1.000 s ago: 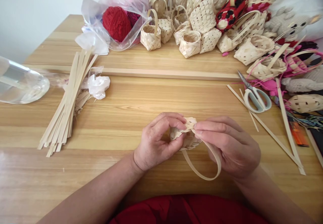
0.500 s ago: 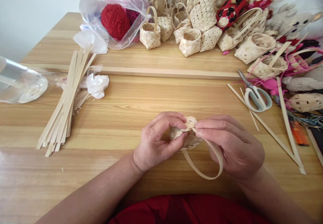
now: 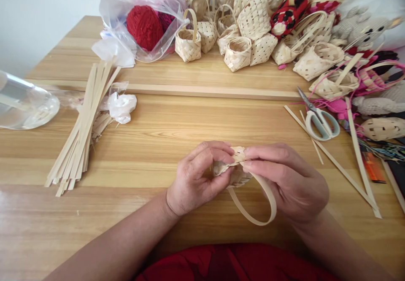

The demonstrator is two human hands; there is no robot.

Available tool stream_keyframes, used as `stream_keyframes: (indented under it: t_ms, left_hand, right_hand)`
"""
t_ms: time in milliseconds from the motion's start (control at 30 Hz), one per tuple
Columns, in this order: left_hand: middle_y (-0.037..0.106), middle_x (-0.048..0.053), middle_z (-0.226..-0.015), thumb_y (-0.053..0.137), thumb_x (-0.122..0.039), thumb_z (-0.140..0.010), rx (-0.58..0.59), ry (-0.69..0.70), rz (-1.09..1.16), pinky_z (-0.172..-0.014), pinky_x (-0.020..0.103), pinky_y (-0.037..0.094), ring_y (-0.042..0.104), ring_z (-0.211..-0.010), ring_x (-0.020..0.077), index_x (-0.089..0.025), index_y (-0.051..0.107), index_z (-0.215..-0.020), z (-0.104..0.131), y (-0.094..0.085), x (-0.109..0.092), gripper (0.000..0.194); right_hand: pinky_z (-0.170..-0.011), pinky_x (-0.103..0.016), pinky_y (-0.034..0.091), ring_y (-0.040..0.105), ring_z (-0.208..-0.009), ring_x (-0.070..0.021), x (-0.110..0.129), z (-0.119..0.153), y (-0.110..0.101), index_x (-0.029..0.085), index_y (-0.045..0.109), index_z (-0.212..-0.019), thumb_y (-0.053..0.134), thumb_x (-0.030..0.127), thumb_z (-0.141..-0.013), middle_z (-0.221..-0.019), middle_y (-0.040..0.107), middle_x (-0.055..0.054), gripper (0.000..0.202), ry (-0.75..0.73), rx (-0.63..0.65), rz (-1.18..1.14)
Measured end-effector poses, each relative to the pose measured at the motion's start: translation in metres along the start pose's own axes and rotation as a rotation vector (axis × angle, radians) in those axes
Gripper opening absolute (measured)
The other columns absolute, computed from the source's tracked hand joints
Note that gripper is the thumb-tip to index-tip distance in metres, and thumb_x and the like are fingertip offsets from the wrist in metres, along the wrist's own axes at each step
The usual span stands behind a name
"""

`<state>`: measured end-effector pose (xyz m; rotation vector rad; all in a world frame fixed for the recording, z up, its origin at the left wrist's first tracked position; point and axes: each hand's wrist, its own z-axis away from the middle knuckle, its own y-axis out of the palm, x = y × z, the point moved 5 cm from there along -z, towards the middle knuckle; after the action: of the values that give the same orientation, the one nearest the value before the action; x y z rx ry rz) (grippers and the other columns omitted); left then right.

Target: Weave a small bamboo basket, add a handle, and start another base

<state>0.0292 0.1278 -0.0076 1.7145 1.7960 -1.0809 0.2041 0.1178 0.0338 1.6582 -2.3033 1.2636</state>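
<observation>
A small woven basket (image 3: 239,177) is between my two hands above the front part of the wooden table. My left hand (image 3: 202,177) pinches its left side, thumb below and fingers above. The fingertips of my right hand (image 3: 286,179) press together at the rim on the right, where the strip handle (image 3: 253,218) meets the weave. That handle hangs in a loop toward me. My fingers hide much of the basket.
Pale strips (image 3: 79,133) lie in a bundle at left near a clear container (image 3: 27,101). Scissors (image 3: 321,120) and loose strips are at right. Several woven baskets (image 3: 238,53) and bagged red yarn (image 3: 144,28) line the back of the table (image 3: 152,137).
My right hand has shifted slightly left, and the handle loop has moved a little left with it. My left hand keeps its grip almost unchanged.
</observation>
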Motion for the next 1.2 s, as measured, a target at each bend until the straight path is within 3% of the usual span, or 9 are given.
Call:
stream_keyframes:
  t_ms: [500, 833, 1200]
  left_hand:
    - [0.074, 0.007, -0.108, 0.073, -0.006, -0.087, 0.012, 0.070, -0.048, -0.097, 0.037, 0.065, 0.074, -0.106, 0.0190, -0.020, 0.065, -0.108, -0.0001, 0.0004, -0.0058, 0.027]
    - [0.075, 0.007, -0.102, 0.075, -0.005, -0.085, -0.033, 0.098, -0.079, -0.095, 0.038, 0.066, 0.075, -0.104, 0.0189, -0.019, 0.065, -0.105, -0.0012, -0.0004, -0.0066, 0.026]
    - [0.075, 0.006, -0.102, 0.075, -0.006, -0.084, -0.057, 0.071, -0.069, -0.096, 0.038, 0.066, 0.075, -0.102, 0.0190, -0.020, 0.065, -0.105, -0.0012, -0.0016, -0.0036, 0.026]
  right_hand:
    - [-0.078, -0.039, 0.063, 0.076, -0.092, -0.0231, -0.0011, 0.0014, 0.0017, 0.026, 0.072, -0.107, 0.069, 0.003, -0.088, -0.102, 0.081, -0.005, 0.029, 0.045, -0.025, 0.054]
    - [-0.078, -0.038, 0.064, 0.076, -0.093, -0.0224, -0.0019, 0.0012, 0.0055, 0.022, 0.073, -0.101, 0.072, 0.001, -0.086, -0.102, 0.081, -0.007, 0.026, 0.025, -0.062, 0.061]
    - [-0.082, -0.041, 0.067, 0.077, -0.099, -0.0257, 0.0069, 0.0031, 0.0016, 0.022, 0.074, -0.113, 0.069, -0.001, -0.086, -0.108, 0.081, -0.009, 0.036, -0.001, -0.044, 0.125]
